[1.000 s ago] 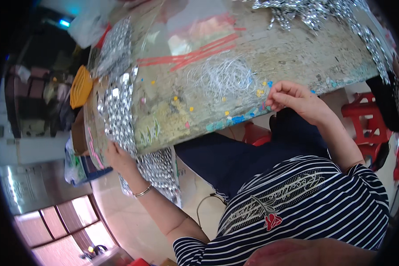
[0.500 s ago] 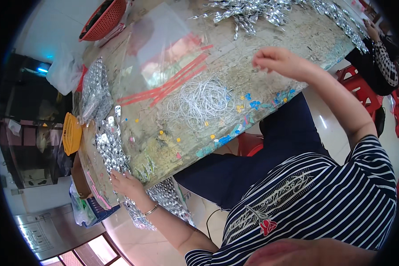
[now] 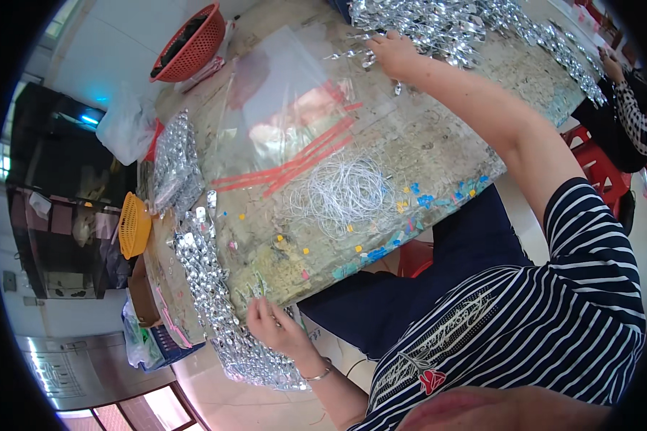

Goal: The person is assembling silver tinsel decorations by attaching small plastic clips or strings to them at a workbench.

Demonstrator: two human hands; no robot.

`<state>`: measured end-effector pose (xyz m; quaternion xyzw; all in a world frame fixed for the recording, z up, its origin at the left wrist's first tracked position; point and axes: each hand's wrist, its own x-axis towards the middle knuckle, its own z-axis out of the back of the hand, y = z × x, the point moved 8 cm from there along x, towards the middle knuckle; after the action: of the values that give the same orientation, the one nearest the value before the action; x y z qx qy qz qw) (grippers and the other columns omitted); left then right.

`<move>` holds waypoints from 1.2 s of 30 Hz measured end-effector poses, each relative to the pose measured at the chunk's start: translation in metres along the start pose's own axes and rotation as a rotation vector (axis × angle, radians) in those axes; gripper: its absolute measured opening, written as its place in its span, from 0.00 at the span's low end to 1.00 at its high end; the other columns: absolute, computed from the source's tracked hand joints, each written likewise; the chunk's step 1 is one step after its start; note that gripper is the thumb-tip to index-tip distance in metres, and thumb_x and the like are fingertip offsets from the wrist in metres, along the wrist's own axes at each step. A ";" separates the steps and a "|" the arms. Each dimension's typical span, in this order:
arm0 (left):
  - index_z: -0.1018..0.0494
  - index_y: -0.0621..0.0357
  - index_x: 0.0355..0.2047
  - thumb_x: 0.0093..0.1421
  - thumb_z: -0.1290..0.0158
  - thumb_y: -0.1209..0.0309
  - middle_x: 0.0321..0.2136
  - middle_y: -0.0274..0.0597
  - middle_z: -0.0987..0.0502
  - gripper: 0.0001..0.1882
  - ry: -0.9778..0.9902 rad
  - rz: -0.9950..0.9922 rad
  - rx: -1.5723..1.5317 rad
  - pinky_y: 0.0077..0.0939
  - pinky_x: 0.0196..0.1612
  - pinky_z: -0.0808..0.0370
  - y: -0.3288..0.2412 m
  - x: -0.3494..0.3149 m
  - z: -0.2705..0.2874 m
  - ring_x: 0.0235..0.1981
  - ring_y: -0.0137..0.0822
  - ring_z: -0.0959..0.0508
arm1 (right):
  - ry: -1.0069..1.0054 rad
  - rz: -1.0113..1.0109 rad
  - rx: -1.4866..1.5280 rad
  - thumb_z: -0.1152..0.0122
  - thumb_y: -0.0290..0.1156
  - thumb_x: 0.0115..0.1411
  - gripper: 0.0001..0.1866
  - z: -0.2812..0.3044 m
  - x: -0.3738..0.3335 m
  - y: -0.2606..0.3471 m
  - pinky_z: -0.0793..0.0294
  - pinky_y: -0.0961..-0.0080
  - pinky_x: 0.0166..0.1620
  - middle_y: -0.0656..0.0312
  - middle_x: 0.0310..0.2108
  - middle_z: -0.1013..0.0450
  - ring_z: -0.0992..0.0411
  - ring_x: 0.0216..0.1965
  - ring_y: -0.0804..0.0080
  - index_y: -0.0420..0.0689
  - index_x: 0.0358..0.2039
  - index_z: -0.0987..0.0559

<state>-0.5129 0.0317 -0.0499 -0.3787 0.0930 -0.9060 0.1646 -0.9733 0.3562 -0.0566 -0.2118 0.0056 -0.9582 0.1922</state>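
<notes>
Worn and paint-flecked, the tabletop point(image 3: 438, 154) carries a clear plastic bag point(image 3: 287, 122) with red strips, and a tangle of white string point(image 3: 345, 190) near its front edge. At the far edge a heap of silver foil pieces point(image 3: 431, 25) spreads out; the right hand point(image 3: 395, 56) reaches into it, fingers curled on some pieces, grip hard to judge. At the near left corner the left hand point(image 3: 273, 327) pinches a small silver piece beside a silver foil strip point(image 3: 216, 302) draping over the edge.
</notes>
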 end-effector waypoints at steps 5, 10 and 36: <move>0.23 0.65 0.40 0.56 0.46 0.80 0.43 0.51 0.25 0.11 0.085 -0.008 -0.068 0.34 0.49 0.31 -0.013 -0.023 -0.010 0.45 0.45 0.26 | 0.020 -0.029 -0.159 0.41 0.30 0.51 0.26 -0.020 0.005 -0.006 0.32 0.62 0.45 0.64 0.47 0.29 0.33 0.51 0.63 0.49 0.53 0.29; 0.22 0.63 0.39 0.57 0.46 0.80 0.39 0.47 0.23 0.10 0.164 0.011 -0.141 0.31 0.46 0.29 -0.017 -0.031 -0.011 0.41 0.42 0.25 | 0.157 -0.055 -0.218 0.40 0.33 0.51 0.21 -0.033 0.006 -0.015 0.35 0.63 0.47 0.63 0.43 0.28 0.33 0.50 0.66 0.51 0.48 0.25; 0.22 0.64 0.39 0.57 0.47 0.81 0.36 0.46 0.22 0.09 0.351 0.058 -0.342 0.27 0.44 0.27 -0.074 -0.057 -0.023 0.38 0.38 0.23 | 0.007 0.457 0.407 0.44 0.22 0.51 0.23 0.088 -0.212 0.049 0.49 0.52 0.66 0.54 0.56 0.36 0.40 0.59 0.51 0.46 0.50 0.30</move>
<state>-0.5088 0.1226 -0.0821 -0.2350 0.2831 -0.9238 0.1056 -0.7413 0.3954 -0.0664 -0.1589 -0.1382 -0.8724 0.4412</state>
